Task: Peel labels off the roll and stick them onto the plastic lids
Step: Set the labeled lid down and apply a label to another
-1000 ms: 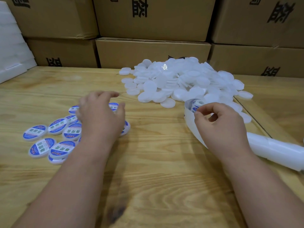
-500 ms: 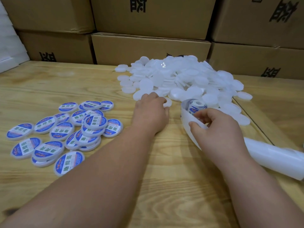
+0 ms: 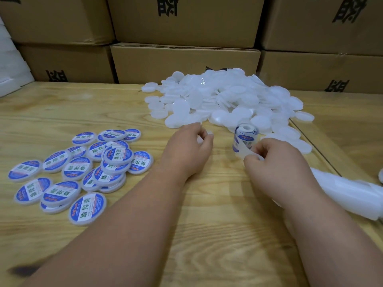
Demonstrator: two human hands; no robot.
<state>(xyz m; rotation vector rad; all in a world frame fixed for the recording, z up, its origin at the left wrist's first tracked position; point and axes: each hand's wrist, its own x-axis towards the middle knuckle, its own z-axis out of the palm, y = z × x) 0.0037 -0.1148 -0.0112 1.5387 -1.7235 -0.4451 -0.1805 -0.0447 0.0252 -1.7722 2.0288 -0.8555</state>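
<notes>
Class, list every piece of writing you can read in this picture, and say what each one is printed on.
"助焊膏": large green characters on the labelled lids.
Small print on those labels: too small to read.
Label roll: print blurred, unreadable.
Cardboard boxes: big black characters, cropped or partly hidden, not readable.

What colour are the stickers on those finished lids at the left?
Blue with a white band and green lettering, clearest on the labelled lids in the head view.
</notes>
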